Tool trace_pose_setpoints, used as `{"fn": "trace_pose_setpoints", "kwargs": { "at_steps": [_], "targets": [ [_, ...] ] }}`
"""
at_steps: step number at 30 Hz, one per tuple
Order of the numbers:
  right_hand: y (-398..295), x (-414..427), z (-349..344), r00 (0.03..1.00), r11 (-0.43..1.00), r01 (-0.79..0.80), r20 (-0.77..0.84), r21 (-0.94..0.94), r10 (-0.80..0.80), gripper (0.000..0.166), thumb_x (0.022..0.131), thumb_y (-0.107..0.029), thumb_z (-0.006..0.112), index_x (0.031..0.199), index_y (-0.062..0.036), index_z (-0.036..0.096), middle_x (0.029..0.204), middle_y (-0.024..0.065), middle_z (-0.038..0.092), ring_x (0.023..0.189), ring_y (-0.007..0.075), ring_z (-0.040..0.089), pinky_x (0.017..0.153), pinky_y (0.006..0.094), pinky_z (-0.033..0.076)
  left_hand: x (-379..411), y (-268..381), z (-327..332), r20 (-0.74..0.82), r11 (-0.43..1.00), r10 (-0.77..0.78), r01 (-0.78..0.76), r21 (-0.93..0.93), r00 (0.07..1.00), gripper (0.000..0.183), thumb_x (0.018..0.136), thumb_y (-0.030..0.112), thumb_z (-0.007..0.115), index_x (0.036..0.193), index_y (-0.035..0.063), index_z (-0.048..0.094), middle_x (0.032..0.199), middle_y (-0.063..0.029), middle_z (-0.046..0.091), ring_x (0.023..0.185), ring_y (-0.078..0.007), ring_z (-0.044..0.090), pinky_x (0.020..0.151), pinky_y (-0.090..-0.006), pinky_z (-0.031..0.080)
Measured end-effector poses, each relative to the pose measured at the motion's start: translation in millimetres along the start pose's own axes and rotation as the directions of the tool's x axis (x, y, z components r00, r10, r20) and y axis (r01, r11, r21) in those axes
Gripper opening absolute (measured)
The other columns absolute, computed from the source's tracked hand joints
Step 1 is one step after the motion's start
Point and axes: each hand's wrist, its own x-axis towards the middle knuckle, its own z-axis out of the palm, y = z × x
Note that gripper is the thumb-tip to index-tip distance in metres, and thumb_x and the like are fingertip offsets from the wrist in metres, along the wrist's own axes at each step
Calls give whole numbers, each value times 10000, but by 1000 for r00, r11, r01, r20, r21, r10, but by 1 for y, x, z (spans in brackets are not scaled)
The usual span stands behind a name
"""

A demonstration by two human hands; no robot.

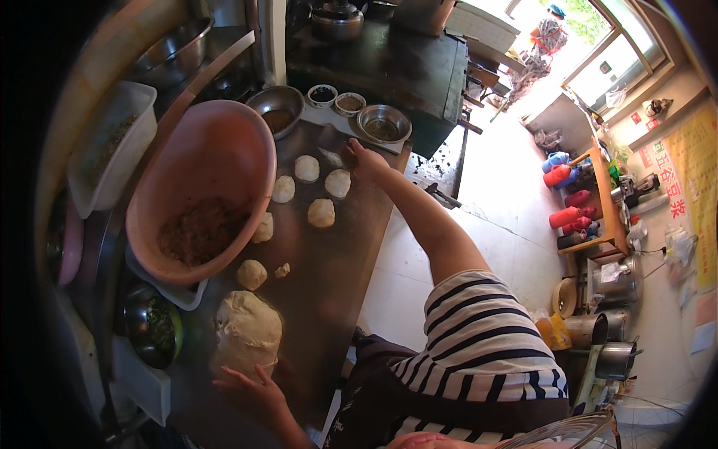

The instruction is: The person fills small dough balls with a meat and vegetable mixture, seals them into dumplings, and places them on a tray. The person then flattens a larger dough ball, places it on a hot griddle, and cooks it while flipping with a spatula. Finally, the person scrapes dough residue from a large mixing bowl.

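My right hand (369, 161) reaches across the metal worktop (320, 269), its fingers at a blurred flat blade (335, 141), perhaps a dough scraper. Whether the fingers grip it I cannot tell. My left hand (255, 395) lies low in the view, fingers spread and empty, at the near edge of a large lump of dough (249, 325). Beyond that lump are a dough ball (252, 274) and a small scrap of dough (282, 270). Several more rounds, including one dough piece (321, 212), lie nearer my right hand. A pink plastic tub (202, 146) leans on the left, with brownish filling (202, 230) inside.
A metal bowl (277, 112), two small bowls with dark contents (322, 95) and a steel dish (384, 123) line the far end. Chopped greens sit in a bowl (151, 325) at left. A dark stove (376, 73) stands beyond; a distant person (549, 36) is by the doorway.
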Motion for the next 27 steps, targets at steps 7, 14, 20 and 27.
{"fn": "trace_pose_setpoints", "kwargs": {
  "at_steps": [7,14,20,27],
  "targets": [
    [-68,-189,17,949,830,72,-295,552,113,541,721,-161,642,1209,-98,416,844,139,620,774,307,618,664,403,478,-43,-41,-23,-152,994,-101,93,-58,983,709,906,444,471,1429,58,188,1434,-309,172,1278,-451,312,1016,-487,336],
    [-174,-381,126,977,580,92,-187,809,105,187,780,-107,601,947,-45,541,717,3,482,668,86,442,603,258,408,-127,-178,41,-389,869,-165,-53,-492,906,754,900,433,513,1450,80,135,1456,-318,27,1352,-458,101,1063,-544,206],
    [-320,-570,173,901,399,36,143,916,-409,194,782,-95,652,944,-65,548,767,-14,530,669,58,475,580,232,419,-264,-359,93,-170,720,-476,271,-639,863,823,875,491,527,1455,82,109,1467,-301,-8,1362,-454,38,1070,-560,140],
    [-475,-678,222,654,661,241,383,711,-652,301,824,-162,622,1101,-68,551,849,99,582,695,172,558,642,313,455,-357,-493,100,-218,580,-686,341,-740,694,827,863,404,579,1450,67,104,1454,-328,-42,1345,-499,11,1073,-531,115]
  ]
}}
